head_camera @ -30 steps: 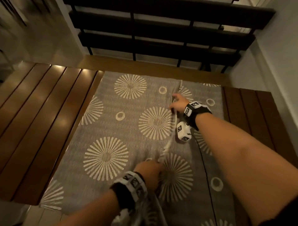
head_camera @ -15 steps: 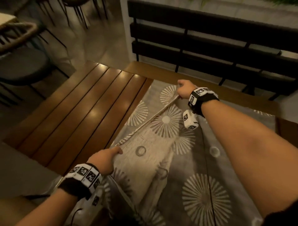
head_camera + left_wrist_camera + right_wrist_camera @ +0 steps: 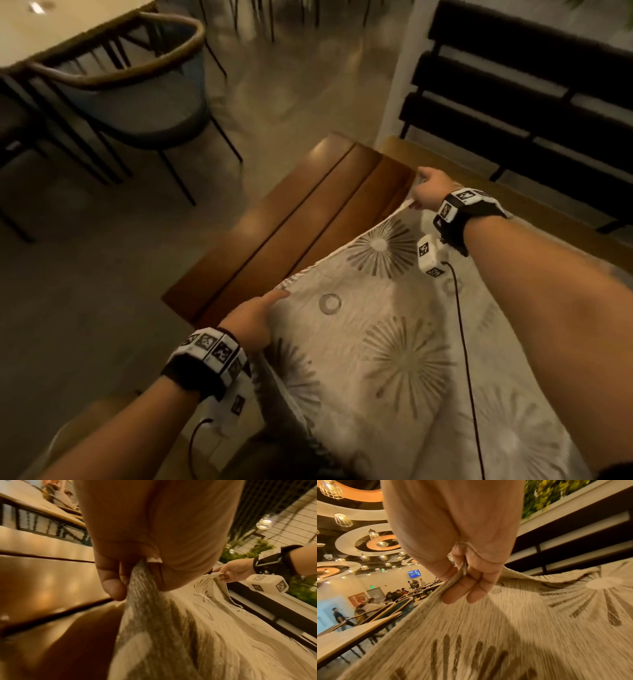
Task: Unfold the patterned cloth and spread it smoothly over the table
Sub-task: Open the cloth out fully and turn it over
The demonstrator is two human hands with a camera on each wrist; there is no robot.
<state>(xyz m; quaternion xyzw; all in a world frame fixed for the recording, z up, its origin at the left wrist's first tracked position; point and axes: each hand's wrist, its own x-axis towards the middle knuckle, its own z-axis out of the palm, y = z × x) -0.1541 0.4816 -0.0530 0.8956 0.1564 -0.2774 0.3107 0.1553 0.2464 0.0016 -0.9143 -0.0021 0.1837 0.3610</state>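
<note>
The patterned cloth (image 3: 394,329) shows its pale underside with grey sunbursts and rings, lifted over the wooden slat table (image 3: 274,226). My left hand (image 3: 253,322) pinches the cloth's near edge; in the left wrist view the cloth (image 3: 154,615) runs out between thumb and fingers of my left hand (image 3: 130,572). My right hand (image 3: 428,188) grips the far corner near the table's back edge. Seen from the right wrist, my right hand (image 3: 462,577) has the cloth's hem (image 3: 505,615) clamped between thumb and fingers. The edge is stretched between both hands.
A bare strip of table planks lies left of the cloth. A dark slatted bench back (image 3: 513,85) stands behind the table. A round-backed chair (image 3: 137,85) and another table (image 3: 51,31) stand on the floor at the left.
Both hands have carried the cloth's edge leftward across the table, flipping the top layer over so the pale underside shows. The bare strip of planks has narrowed.
</note>
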